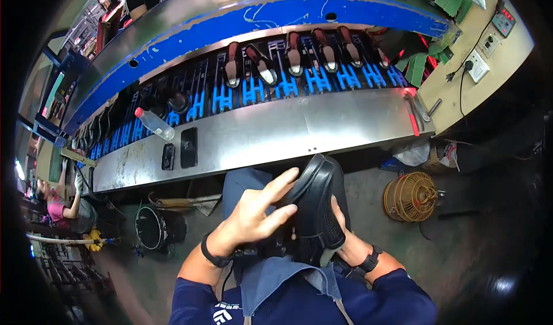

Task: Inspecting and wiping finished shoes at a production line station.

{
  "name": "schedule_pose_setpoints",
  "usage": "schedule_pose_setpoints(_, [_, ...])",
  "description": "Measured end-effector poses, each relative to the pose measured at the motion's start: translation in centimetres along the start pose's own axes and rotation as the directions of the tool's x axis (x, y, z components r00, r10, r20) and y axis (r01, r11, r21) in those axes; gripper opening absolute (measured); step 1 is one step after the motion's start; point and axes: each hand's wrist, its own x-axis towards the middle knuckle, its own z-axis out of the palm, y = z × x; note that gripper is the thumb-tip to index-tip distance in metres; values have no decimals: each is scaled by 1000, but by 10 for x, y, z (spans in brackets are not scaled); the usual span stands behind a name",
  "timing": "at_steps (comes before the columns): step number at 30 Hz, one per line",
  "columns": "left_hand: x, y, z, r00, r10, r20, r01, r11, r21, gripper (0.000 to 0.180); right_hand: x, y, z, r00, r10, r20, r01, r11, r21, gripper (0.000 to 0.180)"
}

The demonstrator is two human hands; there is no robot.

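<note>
A black shoe (324,210) with a perforated upper stands over my lap, toe away from me. Along its left side runs a black sole (305,178), with a dark gap between it and the upper near the toe. My right hand (348,238) is closed round the shoe's right side and heel; some of its fingers are hidden behind it. Beside the sole, my left hand (256,212) has its fingers stretched and apart, the tips at or close to the sole's edge. Nothing shows in its grasp.
Ahead runs a metal bench (259,132) with a conveyor of blue holders (253,91) carrying several shoes (295,57). On the bench lie a bottle (154,123), a phone (189,147) and a wrench (417,107). A bucket (151,228) and wicker basket (410,196) stand on the floor. Another person (68,210) is at left.
</note>
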Motion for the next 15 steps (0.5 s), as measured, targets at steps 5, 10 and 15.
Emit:
schedule_pose_setpoints(5, [0,17,10,1000,0,30,-7,971,240,72,5,-5,11,999,-52,-12,52,999,-12,70])
schedule_pose_setpoints(10, [-6,25,14,994,78,-80,-61,980,188,84,20,-8,25,989,-148,-1,144,963,-229,70])
schedule_pose_setpoints(15, [-1,8,35,797,-389,-461,40,797,-603,100,53,-11,58,950,-297,-96,135,669,-731,58])
